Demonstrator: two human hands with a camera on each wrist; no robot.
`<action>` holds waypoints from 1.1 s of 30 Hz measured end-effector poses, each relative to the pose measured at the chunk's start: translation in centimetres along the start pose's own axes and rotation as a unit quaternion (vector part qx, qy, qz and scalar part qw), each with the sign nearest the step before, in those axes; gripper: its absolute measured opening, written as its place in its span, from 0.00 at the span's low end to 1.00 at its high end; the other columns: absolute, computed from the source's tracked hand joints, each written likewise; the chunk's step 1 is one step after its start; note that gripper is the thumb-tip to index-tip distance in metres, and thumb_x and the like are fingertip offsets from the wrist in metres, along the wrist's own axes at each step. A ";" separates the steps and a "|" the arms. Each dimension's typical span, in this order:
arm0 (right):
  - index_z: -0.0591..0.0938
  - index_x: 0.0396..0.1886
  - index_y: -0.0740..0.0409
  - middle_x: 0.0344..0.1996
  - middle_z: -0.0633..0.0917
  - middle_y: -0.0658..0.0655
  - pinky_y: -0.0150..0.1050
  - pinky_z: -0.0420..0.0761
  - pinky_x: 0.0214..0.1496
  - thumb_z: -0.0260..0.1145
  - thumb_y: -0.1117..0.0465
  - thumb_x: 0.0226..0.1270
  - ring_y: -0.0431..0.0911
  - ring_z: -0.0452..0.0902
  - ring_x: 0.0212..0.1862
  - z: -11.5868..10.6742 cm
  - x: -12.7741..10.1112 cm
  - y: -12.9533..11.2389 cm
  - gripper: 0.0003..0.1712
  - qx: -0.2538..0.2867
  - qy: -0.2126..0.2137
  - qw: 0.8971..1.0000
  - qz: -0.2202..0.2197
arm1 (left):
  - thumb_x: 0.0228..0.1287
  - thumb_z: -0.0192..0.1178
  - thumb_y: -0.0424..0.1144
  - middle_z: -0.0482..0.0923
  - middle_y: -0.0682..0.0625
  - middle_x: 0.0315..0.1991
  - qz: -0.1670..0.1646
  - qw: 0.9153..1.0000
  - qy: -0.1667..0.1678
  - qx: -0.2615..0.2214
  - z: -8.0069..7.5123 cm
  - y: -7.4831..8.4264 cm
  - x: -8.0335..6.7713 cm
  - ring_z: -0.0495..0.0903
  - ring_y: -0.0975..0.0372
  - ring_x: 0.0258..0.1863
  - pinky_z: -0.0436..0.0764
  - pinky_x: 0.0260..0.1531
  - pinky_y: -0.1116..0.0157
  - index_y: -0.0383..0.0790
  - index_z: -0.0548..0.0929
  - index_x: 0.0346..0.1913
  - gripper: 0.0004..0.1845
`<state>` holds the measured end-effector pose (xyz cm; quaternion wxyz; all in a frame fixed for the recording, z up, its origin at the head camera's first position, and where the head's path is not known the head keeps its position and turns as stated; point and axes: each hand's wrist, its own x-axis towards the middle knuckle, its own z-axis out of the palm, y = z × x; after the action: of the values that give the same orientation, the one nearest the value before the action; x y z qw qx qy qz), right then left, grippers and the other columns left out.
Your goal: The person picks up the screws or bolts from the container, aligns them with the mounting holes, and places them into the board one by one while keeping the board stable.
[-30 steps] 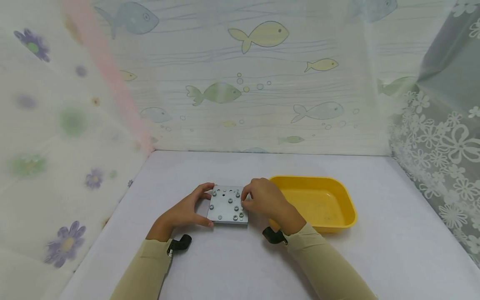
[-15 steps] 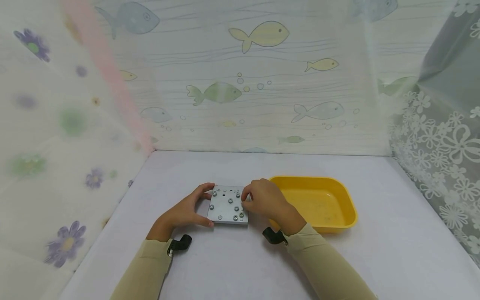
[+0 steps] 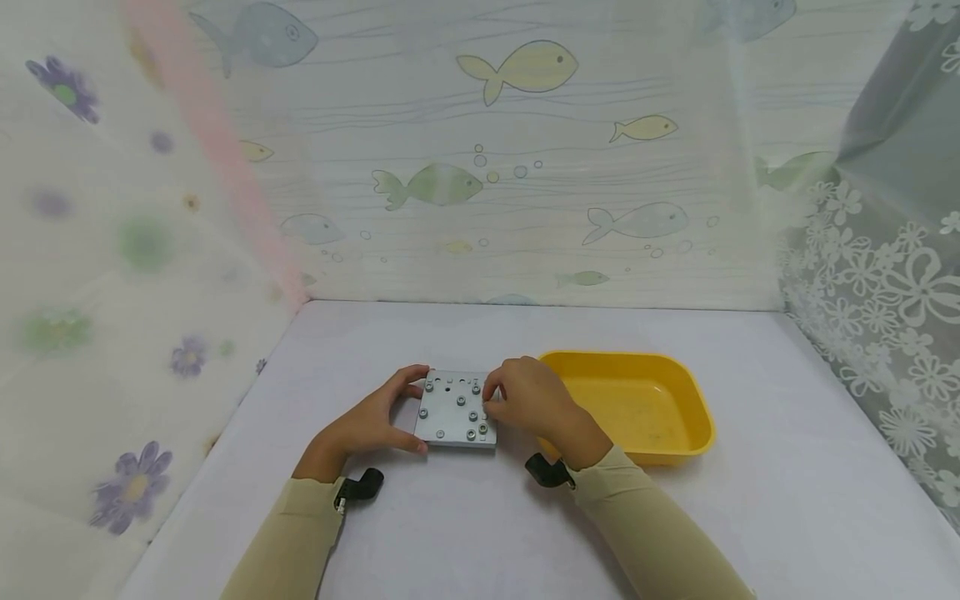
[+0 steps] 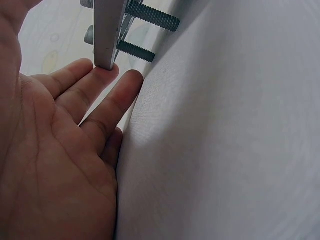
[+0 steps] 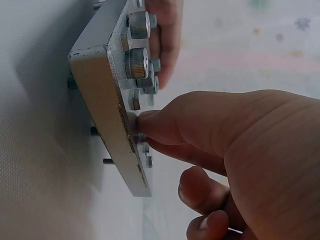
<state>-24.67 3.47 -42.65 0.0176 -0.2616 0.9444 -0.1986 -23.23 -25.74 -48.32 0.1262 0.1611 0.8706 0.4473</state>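
Observation:
A silver metal plate (image 3: 446,423) stands over the white tabletop, studded with several socket-head screws (image 5: 136,64). Threaded screw shanks (image 4: 152,16) stick out of its underside in the left wrist view. My left hand (image 3: 363,423) grips the plate's left side, thumb at the near edge and fingers at the far one. At the plate's right edge, my right hand (image 3: 536,398) pinches a small screw between thumb and index finger (image 5: 165,122). That screw is mostly hidden by the fingertips. The other fingers of this hand are curled in toward the palm.
A yellow plastic tray (image 3: 701,417) sits just right of the plate, partly behind the right hand and wrist. Patterned curtains (image 3: 525,167) enclose the table (image 3: 450,533) at the back and sides. Each wrist wears a small black camera (image 3: 363,485).

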 end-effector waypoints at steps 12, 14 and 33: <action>0.92 0.36 0.40 0.22 0.78 0.42 0.36 0.72 0.34 0.73 0.55 0.64 0.41 0.72 0.31 0.2 0.1 0.2 0.04 0.000 -0.001 1.000 -0.004 | 0.34 0.87 0.50 0.76 0.52 0.65 0.002 1.000 -0.002 0.001 0.0 -0.2 0.0 0.62 0.54 0.75 0.45 0.79 0.37 0.63 0.57 0.80 0.67; 0.92 0.37 0.40 0.22 0.78 0.42 0.36 0.72 0.34 0.73 0.54 0.65 0.41 0.72 0.31 0.2 0.2 0.2 0.04 0.000 -0.004 1.000 -0.002 | 0.34 0.87 0.51 0.76 0.51 0.65 0.003 1.000 -0.001 0.003 -0.1 -0.2 0.1 0.62 0.54 0.75 0.45 0.79 0.38 0.64 0.57 0.79 0.66; 0.91 0.39 0.44 0.25 0.78 0.49 0.37 0.73 0.33 0.72 0.55 0.68 0.44 0.73 0.31 -3.6 0.0 1.5 0.03 0.079 -0.012 0.997 0.007 | 0.33 0.88 0.50 0.76 0.52 0.65 -0.001 1.000 0.001 0.005 0.1 -0.3 0.1 0.62 0.52 0.75 0.46 0.78 0.37 0.63 0.58 0.79 0.66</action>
<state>-25.89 5.96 -39.88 0.0509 -0.2554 0.9271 -0.2696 -23.35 -25.82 -48.66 0.1249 0.1599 0.8730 0.4434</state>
